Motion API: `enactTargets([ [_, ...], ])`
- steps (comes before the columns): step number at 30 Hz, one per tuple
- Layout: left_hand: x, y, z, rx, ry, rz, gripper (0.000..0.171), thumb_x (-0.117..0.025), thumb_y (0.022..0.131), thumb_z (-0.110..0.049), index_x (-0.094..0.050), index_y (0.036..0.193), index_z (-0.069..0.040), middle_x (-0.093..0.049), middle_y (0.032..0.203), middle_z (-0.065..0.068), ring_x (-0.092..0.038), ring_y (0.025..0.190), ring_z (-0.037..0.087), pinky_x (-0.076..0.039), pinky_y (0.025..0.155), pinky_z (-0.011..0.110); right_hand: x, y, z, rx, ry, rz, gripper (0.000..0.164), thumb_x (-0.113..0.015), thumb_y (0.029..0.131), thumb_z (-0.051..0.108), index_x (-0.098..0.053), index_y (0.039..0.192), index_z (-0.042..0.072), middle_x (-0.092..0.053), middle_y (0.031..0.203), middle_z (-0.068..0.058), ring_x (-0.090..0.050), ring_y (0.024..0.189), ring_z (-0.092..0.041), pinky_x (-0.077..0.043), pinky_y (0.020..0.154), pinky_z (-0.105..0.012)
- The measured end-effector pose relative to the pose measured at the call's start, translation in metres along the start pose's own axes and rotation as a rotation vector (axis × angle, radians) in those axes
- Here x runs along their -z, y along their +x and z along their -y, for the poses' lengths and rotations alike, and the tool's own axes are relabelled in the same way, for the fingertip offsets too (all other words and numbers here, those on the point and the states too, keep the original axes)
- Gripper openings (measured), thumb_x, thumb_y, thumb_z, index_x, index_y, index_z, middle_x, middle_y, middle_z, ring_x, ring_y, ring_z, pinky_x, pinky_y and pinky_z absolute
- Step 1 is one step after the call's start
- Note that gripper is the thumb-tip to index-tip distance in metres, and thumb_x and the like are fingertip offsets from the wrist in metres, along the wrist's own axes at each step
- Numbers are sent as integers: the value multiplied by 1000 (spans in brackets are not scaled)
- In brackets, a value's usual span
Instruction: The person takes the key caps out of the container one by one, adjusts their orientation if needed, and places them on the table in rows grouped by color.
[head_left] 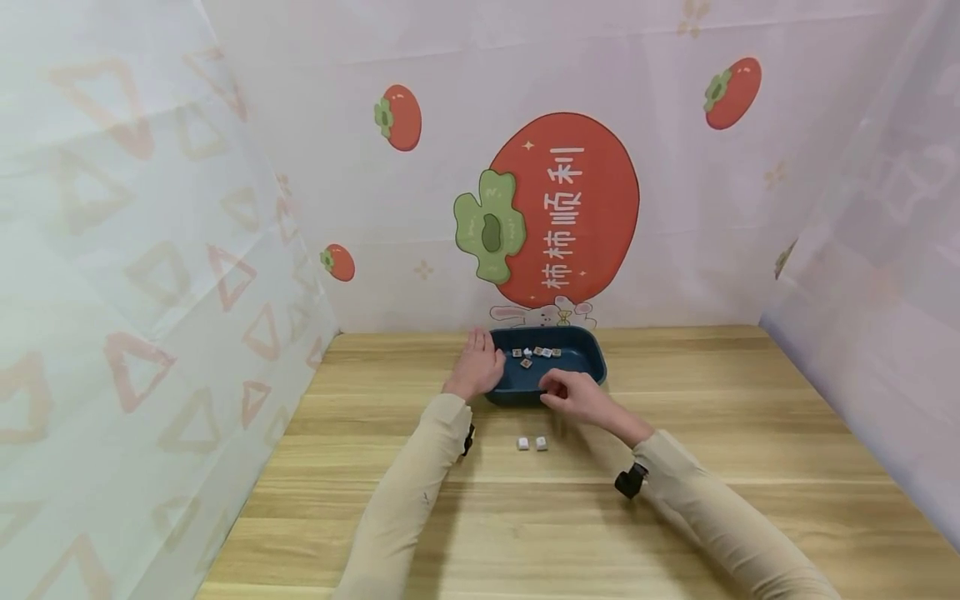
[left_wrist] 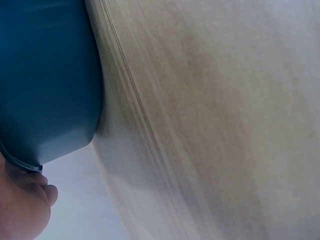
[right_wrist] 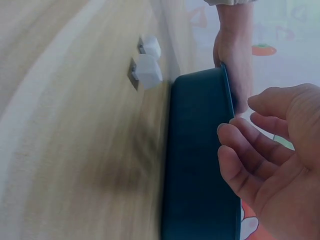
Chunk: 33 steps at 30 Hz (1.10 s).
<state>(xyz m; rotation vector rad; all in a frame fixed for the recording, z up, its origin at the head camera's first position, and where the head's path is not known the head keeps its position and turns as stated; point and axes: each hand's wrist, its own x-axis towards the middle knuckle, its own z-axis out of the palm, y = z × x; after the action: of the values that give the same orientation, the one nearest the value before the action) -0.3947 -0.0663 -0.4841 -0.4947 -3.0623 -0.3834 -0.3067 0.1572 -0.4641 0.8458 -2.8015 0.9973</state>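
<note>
A dark teal tray stands on the table with several small square pieces in it, some pale and some with dark middles. My left hand lies over its left rim, fingers extended and pointing away from me. In the left wrist view, fingertips show just past the rim of the tray. Over the tray's near side hovers my right hand, its fingers loosely bent and nothing between thumb and fingertips. Two white keycap-like blocks with dark undersides sit on the table in front of the tray.
The wooden table extends around the tray on the near, left and right sides. A white cloth wall printed with persimmons rises close behind the tray. More cloth hangs along both sides. Dark wrist devices show on both wrists.
</note>
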Motion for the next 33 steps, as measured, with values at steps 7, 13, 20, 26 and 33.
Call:
enactTargets([
  [7, -3, 4, 1, 16, -26, -11, 62, -25, 106, -33, -19, 153, 8, -16, 163, 23, -11, 153, 34, -12, 125, 43, 4, 8, -1, 1, 18, -34, 16, -67, 92, 17, -67, 106, 9, -65, 82, 2, -54, 69, -9, -48, 64, -23],
  [13, -5, 6, 2, 16, -26, -18, 63, -24, 105, -33, -21, 153, 8, -16, 162, 23, -12, 153, 34, -13, 125, 42, 8, 15, -3, -15, 45, -40, 16, -65, 93, 16, -67, 107, 10, -66, 84, -1, -57, 65, -8, -49, 62, -23],
  [20, -8, 7, 4, 25, -19, -20, 64, -21, 105, -36, -19, 154, 6, -16, 163, 22, -10, 153, 33, -11, 126, 41, 11, 22, -9, -21, 74, -89, 13, -64, 94, 15, -66, 106, 10, -66, 82, -2, -59, 61, -8, -52, 60, -23],
  [26, -8, 5, 3, 21, -16, -18, 65, -19, 105, -37, -19, 154, 6, -15, 163, 22, -10, 153, 33, -10, 126, 41, 11, 27, -15, -37, 84, -102, 13, -63, 93, 13, -66, 106, 9, -67, 79, -2, -59, 60, -9, -51, 59, -24],
  [33, -8, 4, 4, 18, -28, -19, 65, -18, 105, -37, -18, 154, 6, -14, 163, 22, -9, 154, 33, -11, 126, 41, 8, 36, -22, -70, 71, -105, 16, -63, 93, 14, -67, 107, 8, -65, 79, -4, -54, 64, -12, -46, 59, -25],
])
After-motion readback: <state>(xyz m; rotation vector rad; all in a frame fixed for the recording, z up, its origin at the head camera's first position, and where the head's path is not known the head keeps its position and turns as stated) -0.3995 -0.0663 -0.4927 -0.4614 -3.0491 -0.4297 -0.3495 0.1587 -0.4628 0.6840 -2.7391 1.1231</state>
